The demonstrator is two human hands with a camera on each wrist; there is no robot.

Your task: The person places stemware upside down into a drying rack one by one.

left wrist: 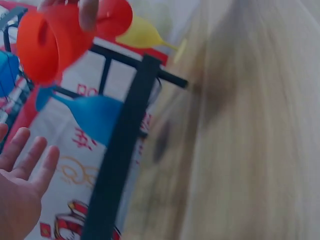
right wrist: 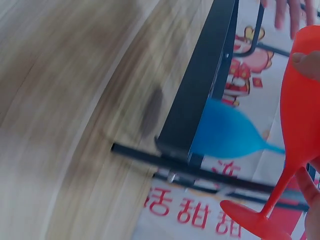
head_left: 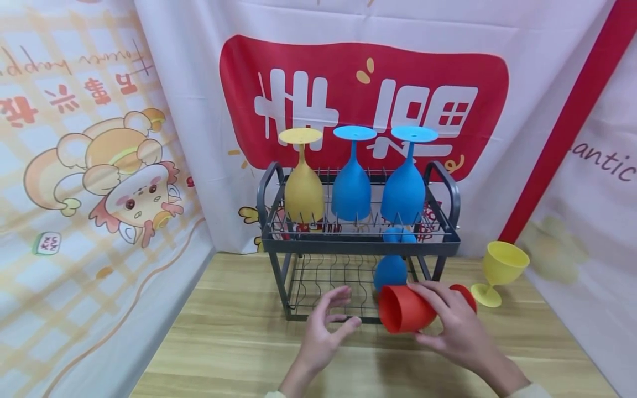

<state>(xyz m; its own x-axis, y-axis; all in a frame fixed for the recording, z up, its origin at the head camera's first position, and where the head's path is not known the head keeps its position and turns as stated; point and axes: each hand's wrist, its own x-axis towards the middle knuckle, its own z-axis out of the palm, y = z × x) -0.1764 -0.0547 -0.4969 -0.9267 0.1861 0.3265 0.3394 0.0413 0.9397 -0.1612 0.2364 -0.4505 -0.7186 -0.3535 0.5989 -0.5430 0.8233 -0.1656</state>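
My right hand [head_left: 460,326] grips a red plastic goblet [head_left: 410,309] round its bowl, in front of the rack's lower right part. The goblet lies tilted on its side in the air, its mouth facing left and its foot to the right. Left of it, my left hand [head_left: 320,337] hangs with fingers apart and slightly bent, touching nothing. Behind the red goblet, a blue goblet [head_left: 390,271] stands upside down on the lower shelf, partly hidden. The dark two-tier wire rack [head_left: 358,244] carries an upside-down yellow goblet [head_left: 303,193] and two blue goblets [head_left: 351,190] on top.
An upright yellow goblet [head_left: 505,264] stands on the wooden table [head_left: 224,331], right of the rack. Printed cloth [head_left: 199,33] hangs behind and at both sides. The rack's black side handles [head_left: 450,190] rise above the upper shelf.
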